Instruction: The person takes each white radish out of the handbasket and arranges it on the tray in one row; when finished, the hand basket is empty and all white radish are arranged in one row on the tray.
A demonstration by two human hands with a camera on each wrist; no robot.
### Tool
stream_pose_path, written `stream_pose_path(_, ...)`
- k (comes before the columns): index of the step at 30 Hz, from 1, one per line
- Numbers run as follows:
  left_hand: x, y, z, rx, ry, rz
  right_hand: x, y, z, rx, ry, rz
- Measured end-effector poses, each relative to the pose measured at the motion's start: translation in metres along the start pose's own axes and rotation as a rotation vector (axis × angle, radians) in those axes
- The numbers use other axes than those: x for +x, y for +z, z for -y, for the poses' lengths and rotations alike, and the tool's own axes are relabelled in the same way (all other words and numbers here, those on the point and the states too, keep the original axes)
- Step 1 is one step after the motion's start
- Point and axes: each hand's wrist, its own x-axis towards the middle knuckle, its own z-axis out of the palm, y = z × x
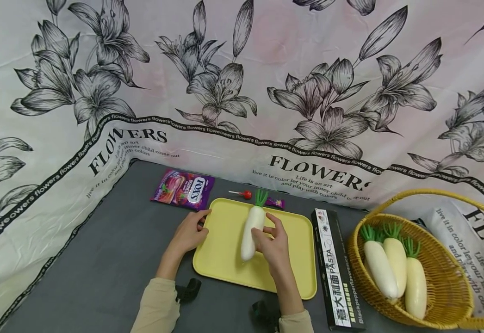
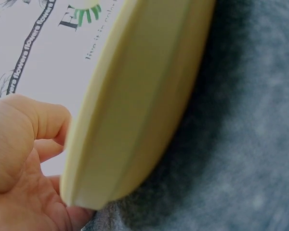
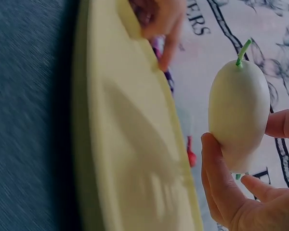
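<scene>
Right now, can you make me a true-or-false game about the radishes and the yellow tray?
1. The right hand holds a white radish over the yellow tray. True.
2. The left hand grips the tray's edge. True.
3. The wicker basket holds five radishes. False: three lie in it.
4. The pasta box lies on the tray. False: it lies on the grey table, between tray and basket.
5. The purple candy bag is inside the basket. False: it lies on the table behind the tray.
</scene>
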Motion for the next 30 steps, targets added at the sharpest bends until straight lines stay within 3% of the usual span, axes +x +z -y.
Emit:
stream_pose_path(16, -0.002, -0.001, 0.001, 0.002, 0.002, -0.001, -0.007, 0.031, -0.014, -0.067, -0.045, 0.101)
stream_pose_path(30, -0.001, -0.002, 0.001, 0.005, 0.018, 0.001, -0.009, 0.049, -0.021, -0.113, -0.041, 0.119)
